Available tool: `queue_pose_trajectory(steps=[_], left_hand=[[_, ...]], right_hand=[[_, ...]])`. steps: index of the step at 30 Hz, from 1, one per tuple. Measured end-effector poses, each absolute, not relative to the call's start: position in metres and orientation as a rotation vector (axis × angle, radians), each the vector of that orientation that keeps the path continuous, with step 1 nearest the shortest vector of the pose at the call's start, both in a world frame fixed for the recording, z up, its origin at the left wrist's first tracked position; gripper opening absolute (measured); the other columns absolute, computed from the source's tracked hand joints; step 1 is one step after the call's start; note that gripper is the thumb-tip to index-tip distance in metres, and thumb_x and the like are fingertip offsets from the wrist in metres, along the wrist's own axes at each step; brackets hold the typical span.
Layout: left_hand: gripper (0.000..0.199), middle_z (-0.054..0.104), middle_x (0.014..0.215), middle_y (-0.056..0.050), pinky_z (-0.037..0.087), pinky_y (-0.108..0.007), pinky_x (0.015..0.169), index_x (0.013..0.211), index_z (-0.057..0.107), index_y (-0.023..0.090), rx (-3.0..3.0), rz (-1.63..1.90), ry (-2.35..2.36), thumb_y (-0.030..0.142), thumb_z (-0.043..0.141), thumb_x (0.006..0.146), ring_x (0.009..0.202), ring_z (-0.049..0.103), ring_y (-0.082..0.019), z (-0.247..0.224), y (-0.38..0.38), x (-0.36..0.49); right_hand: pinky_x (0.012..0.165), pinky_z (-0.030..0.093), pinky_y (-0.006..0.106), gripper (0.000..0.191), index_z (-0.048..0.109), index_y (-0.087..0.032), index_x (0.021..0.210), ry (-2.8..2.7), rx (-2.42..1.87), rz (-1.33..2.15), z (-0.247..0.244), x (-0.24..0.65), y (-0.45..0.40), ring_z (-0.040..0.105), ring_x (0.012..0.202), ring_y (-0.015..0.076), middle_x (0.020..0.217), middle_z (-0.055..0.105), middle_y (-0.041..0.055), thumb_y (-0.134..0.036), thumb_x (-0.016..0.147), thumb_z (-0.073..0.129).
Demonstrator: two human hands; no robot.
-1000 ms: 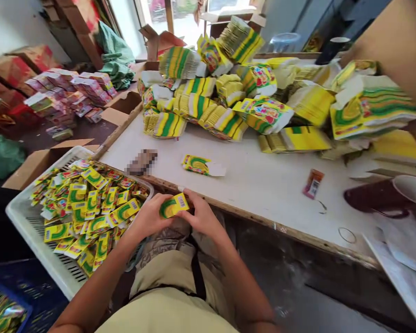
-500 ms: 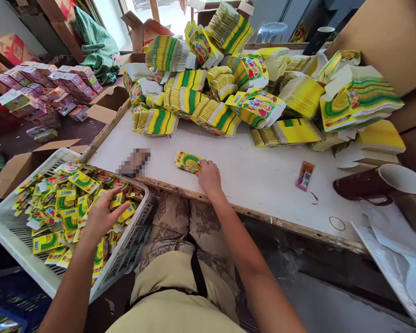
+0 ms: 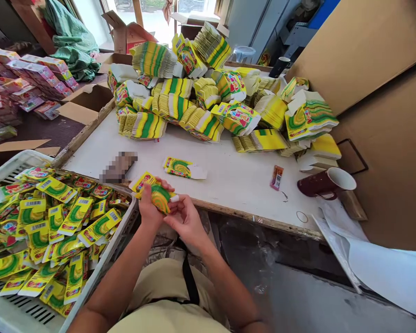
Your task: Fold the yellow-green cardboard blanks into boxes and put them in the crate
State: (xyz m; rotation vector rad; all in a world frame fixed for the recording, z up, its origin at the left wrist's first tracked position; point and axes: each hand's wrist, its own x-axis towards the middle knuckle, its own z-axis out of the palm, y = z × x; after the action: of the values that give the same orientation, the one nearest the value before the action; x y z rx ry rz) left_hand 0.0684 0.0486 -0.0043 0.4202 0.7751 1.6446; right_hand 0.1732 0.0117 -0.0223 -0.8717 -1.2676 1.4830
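My left hand point(image 3: 149, 208) is wrapped round a small yellow and green carton point(image 3: 160, 198) just above the table's front edge. At the carton's right end, the fingers of my right hand point(image 3: 189, 225) pinch near a white flap. Part of the carton is hidden by my fingers. Just beyond my hands, a second carton point(image 3: 177, 167) lies on the table with its white end flap sticking out to the right. To my left stands a white plastic crate point(image 3: 100, 282) heaped with similar yellow cartons point(image 3: 67, 217).
Stacks of flat, folded yellow cartons point(image 3: 180, 106) pile up along the back of the white table point(image 3: 225, 180). A pink sachet point(image 3: 276, 177), a dark red mug point(image 3: 315, 185) lying on its side and a rubber band point(image 3: 302, 217) are to the right. A pixelated object point(image 3: 119, 166) lies left.
My left hand has come from over the crate to the table edge and now grips a carton. My right hand has left the carton on the table and joined it. The view has shifted.
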Motion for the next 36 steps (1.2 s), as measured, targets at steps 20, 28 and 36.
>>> queue_pose_trajectory(steps=[20,28,36], left_hand=[[0.070,0.060,0.136,-0.013,0.044,-0.041,0.105,0.135,0.054,0.022,1.299,1.403,1.129,0.057,0.070,0.077,0.127,0.055,-0.028,0.014,0.021,0.009],[0.071,0.067,0.111,-0.007,0.053,-0.036,0.084,0.131,0.048,0.021,1.830,0.663,1.440,0.029,0.076,0.067,0.098,0.066,-0.026,0.014,0.014,0.025],[0.077,0.054,0.129,-0.013,0.052,-0.038,0.089,0.135,0.033,0.023,2.084,0.788,1.332,0.019,0.067,0.066,0.112,0.061,-0.027,-0.010,0.002,0.036]], right_hand=[[0.091,0.049,0.043,0.013,0.071,-0.027,0.077,-1.641,-1.139,0.685,-0.020,0.225,0.031,0.065,0.090,0.0224,0.084,0.074,0.0009,-0.028,0.087,0.062],[0.122,0.020,0.055,0.033,0.062,-0.036,0.120,-1.850,-0.926,0.575,-0.013,0.219,0.016,0.043,0.139,0.0251,0.137,0.060,-0.0003,-0.029,0.088,0.064],[0.111,0.044,0.045,0.050,0.055,-0.026,0.132,-1.279,-0.995,1.488,-0.037,0.194,0.019,0.054,0.130,0.0245,0.139,0.059,0.0085,-0.052,0.089,0.059]])
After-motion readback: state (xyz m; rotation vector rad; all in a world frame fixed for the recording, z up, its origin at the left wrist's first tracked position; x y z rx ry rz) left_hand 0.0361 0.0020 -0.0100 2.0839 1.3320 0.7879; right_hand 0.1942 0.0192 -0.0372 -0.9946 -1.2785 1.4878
